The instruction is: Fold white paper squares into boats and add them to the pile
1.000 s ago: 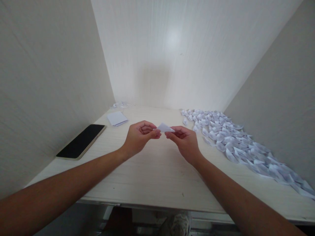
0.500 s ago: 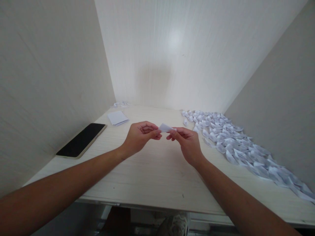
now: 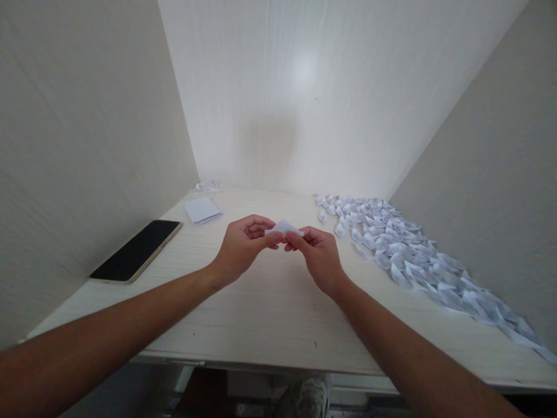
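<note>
A small folded white paper (image 3: 284, 225) is held up above the desk between both hands, its peak pointing away from me. My left hand (image 3: 248, 241) pinches its left end between thumb and fingers. On the other end, my right hand (image 3: 317, 249) has the same kind of pinch. Both thumbs lie close together along the near edge of the paper. The fingertips behind it are partly hidden.
A stack of white paper squares (image 3: 203, 210) lies at the back left, with paper strips (image 3: 209, 186) behind it. A phone (image 3: 137, 251) rests by the left panel. Many folded white paper pieces (image 3: 391, 244) spread along the right side of the desk (image 3: 261, 313).
My hands have drawn closer together and the thumbs now nearly meet. The folded paper has turned, so its peak stands in the middle. The view has shifted slightly.
</note>
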Motion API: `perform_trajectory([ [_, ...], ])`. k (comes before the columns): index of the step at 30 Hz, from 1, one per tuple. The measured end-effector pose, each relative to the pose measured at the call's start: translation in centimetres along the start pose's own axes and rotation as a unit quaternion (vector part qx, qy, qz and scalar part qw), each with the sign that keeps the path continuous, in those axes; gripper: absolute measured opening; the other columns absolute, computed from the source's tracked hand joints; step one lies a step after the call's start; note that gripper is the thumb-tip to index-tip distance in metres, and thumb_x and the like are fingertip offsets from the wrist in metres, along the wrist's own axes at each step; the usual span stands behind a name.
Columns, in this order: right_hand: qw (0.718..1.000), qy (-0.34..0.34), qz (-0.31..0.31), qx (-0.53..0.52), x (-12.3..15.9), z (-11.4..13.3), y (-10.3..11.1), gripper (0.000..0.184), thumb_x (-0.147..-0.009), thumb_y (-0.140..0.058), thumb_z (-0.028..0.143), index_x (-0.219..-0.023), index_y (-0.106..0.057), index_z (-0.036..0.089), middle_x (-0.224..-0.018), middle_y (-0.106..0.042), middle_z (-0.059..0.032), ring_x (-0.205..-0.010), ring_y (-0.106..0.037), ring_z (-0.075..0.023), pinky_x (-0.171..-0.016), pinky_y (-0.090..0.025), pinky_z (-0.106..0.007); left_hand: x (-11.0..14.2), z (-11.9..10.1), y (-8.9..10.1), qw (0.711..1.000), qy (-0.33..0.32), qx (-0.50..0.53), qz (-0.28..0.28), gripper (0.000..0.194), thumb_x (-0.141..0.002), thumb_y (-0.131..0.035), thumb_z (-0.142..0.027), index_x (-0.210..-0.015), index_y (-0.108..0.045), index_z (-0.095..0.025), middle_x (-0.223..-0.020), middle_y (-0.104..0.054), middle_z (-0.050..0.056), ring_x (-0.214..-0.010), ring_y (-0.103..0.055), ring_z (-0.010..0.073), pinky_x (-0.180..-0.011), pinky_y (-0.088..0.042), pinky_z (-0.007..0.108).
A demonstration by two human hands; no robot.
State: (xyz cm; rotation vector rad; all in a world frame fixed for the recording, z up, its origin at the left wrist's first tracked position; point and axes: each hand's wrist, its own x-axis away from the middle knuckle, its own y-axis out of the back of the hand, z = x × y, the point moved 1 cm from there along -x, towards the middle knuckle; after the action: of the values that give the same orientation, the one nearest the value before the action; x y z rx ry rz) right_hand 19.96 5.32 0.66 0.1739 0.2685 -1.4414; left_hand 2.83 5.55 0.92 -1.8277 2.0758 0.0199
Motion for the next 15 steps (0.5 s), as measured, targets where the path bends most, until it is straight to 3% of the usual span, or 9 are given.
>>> perform_trajectory([
  [4,1.000,0.000,0.002,-0.002,0.2,0.3,0.0,0.025,-0.079,-0.079,0.044,-0.073,-0.078,0.019,-0.071,-0.075,-0.0042,-0.065,-0.061,-0.0145,-0.068,-0.047,-0.030,0.8,-0.6,-0.9,0.999,0.030,0.029,-0.025,0.040,-0.066,-0.090,-0.027,-0.094,-0.065,-0.014,-0.077,-0.077,0.005,-0.070,-0.073,0.0175,-0.061,-0.057,0.027],
  [8,1.000,0.011,0.003,-0.017,0.9,1.0,-0.7,0.027,-0.081,-0.076,0.046,-0.076,-0.079,0.020,-0.069,-0.072,-0.0038,-0.067,-0.057,-0.0149,-0.068,-0.044,-0.031,2.7,-1.3,-2.7,0.978,0.052,0.135,-0.148,0.047,-0.063,-0.091,-0.028,-0.093,-0.057,-0.017,-0.073,-0.074,0.002,-0.069,-0.072,0.0150,-0.059,-0.052,0.022],
  [11,0.998,0.007,0.009,-0.061,2.1,1.8,-1.8,0.033,-0.080,-0.076,0.050,-0.070,-0.075,0.019,-0.066,-0.067,-0.0031,-0.065,-0.054,-0.0144,-0.065,-0.044,-0.030,4.5,-1.9,-4.2,0.957,0.031,0.190,-0.216,0.049,-0.062,-0.091,-0.027,-0.092,-0.053,-0.020,-0.074,-0.071,-0.003,-0.068,-0.070,0.0126,-0.056,-0.048,0.019],
  [15,0.985,-0.030,-0.014,-0.167,4.7,2.7,-3.2,0.037,-0.078,-0.079,0.049,-0.061,-0.064,0.019,-0.057,-0.055,0.0021,-0.051,-0.042,-0.0100,-0.049,-0.034,-0.026,7.0,-3.1,-5.5,0.947,-0.007,0.217,-0.237,0.046,-0.064,-0.091,-0.026,-0.088,-0.052,-0.021,-0.069,-0.065,-0.007,-0.060,-0.068,0.0099,-0.046,-0.041,0.015],
])
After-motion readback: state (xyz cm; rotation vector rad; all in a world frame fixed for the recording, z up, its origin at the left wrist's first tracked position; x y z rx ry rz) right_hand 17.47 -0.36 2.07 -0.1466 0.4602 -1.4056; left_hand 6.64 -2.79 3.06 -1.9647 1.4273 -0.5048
